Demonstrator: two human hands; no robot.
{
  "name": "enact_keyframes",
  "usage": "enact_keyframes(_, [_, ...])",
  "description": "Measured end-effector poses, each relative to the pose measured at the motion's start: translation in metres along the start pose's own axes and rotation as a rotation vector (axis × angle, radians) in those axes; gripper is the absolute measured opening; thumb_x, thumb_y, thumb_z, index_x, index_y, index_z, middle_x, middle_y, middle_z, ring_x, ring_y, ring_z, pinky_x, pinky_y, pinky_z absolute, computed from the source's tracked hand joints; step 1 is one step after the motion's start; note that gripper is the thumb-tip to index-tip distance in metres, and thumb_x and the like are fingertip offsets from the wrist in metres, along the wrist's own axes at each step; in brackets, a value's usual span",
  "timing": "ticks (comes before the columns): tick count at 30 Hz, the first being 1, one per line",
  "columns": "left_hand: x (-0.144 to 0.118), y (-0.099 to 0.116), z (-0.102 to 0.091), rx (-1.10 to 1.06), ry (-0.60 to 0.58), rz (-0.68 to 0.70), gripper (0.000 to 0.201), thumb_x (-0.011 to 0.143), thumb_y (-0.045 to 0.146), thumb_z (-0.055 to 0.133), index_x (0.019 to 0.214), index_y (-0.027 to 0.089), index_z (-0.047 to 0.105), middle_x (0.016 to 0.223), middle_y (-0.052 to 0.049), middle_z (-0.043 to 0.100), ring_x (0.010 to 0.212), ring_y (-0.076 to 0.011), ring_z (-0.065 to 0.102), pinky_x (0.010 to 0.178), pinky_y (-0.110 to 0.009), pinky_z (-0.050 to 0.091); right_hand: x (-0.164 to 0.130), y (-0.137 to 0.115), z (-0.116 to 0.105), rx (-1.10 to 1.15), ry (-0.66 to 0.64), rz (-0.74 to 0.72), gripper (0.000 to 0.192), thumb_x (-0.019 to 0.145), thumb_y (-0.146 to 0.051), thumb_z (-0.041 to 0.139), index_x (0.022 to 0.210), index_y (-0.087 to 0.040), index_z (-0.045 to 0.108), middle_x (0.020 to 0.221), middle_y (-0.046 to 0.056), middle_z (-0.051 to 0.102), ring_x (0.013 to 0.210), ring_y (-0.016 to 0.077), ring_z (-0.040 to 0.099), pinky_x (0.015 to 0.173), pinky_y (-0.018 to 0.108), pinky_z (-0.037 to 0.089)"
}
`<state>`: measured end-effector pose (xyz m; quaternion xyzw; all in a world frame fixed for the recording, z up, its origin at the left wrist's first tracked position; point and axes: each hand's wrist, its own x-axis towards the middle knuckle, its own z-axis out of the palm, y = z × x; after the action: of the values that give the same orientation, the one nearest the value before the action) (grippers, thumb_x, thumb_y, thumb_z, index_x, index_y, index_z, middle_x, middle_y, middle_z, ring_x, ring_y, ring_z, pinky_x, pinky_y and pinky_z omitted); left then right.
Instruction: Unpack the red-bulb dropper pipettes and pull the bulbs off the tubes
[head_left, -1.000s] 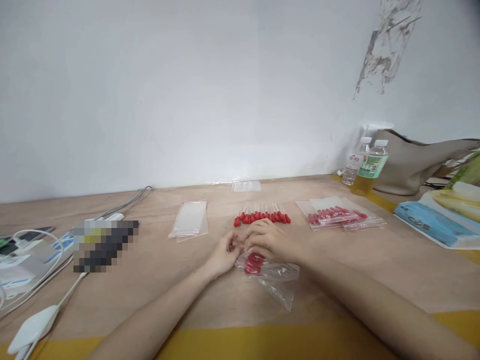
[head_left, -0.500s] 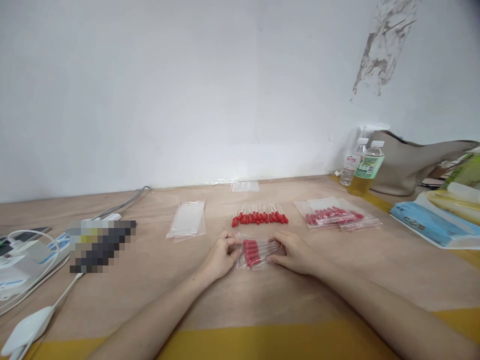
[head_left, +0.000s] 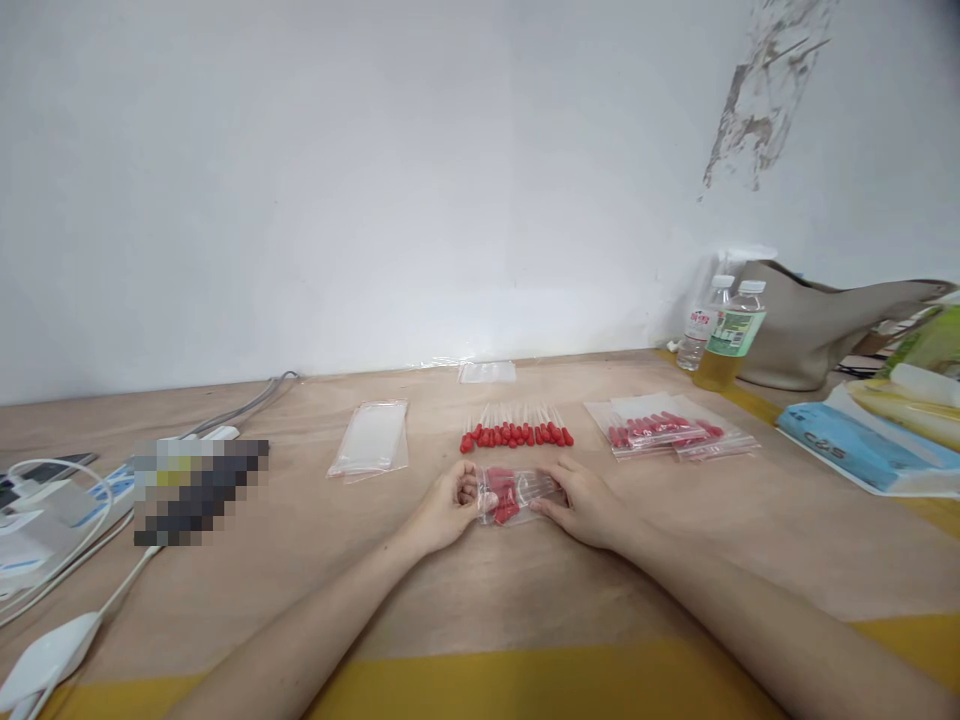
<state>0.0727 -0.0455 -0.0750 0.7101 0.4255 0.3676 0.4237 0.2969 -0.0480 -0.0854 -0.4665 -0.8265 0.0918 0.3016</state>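
Between my two hands is a clear zip-lock bag [head_left: 507,496] with several red-bulbed droppers in it, their thin clear stems pointing right. My left hand [head_left: 450,508] pinches the bag's left end, thumb laid over the front near the red bulbs. At the right end, my right hand [head_left: 589,503] grips the bag around the stems between thumb and fingers. Just beyond the hands lies a row of loose red-bulbed droppers [head_left: 517,435], bulbs toward me. Filled bags of droppers [head_left: 660,430] overlap to the right. Flat clear bags [head_left: 370,440] are stacked to the left.
Another clear bag [head_left: 487,372] lies by the wall. Two bottles [head_left: 731,335] and a grey-beige bag [head_left: 795,325] stand at back right, near a blue tissue pack [head_left: 862,445]. Left are a power strip [head_left: 112,490], cables and a white mouse-shaped object [head_left: 49,660].
The bag has been tilted up and looks shorter and more bunched. My left thumb has moved onto its front, with the fingers curled behind. The view has shifted slightly.
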Motion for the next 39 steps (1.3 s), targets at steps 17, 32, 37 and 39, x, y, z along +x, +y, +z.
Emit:
enact_keyframes(17, [0.000,0.002,0.003,0.152,0.018,-0.018,0.028,0.073,0.039,0.056,0.084,0.014,0.050,0.072,0.000,0.053,0.060,-0.0096,0.049,0.055,-0.021,0.038,0.003,0.003,-0.004,0.045,-0.027,-0.022,0.024,0.074,-0.033,0.058,0.090,-0.016,0.057,0.080,0.004,0.052,0.070,0.0151,0.050,0.062,0.028,0.040])
enact_keyframes(32, [-0.003,0.023,0.001,0.461,0.000,0.149,0.019,0.081,0.030,0.045,0.080,0.017,0.057,0.075,-0.003,0.060,0.068,-0.0149,0.052,0.063,-0.024,0.037,0.000,0.002,-0.004,0.067,-0.028,-0.047,0.029,0.076,-0.034,0.057,0.099,-0.017,0.058,0.082,0.005,0.051,0.072,0.0153,0.051,0.064,0.028,0.042])
enact_keyframes(37, [-0.005,0.022,0.000,0.512,-0.057,0.176,0.014,0.082,0.024,0.043,0.087,0.018,0.054,0.078,-0.003,0.060,0.069,-0.0152,0.053,0.063,-0.024,0.037,0.000,0.000,-0.005,0.070,-0.042,-0.024,0.029,0.075,-0.033,0.057,0.100,-0.017,0.059,0.081,0.005,0.051,0.071,0.0151,0.051,0.065,0.028,0.042])
enact_keyframes(39, [-0.004,0.018,0.001,0.543,-0.038,0.205,0.014,0.082,0.022,0.040,0.087,0.018,0.052,0.079,-0.004,0.059,0.072,-0.0158,0.053,0.065,-0.025,0.037,0.000,0.000,-0.004,0.080,-0.043,-0.023,0.030,0.075,-0.033,0.057,0.101,-0.017,0.058,0.083,0.006,0.052,0.072,0.0153,0.051,0.066,0.029,0.043])
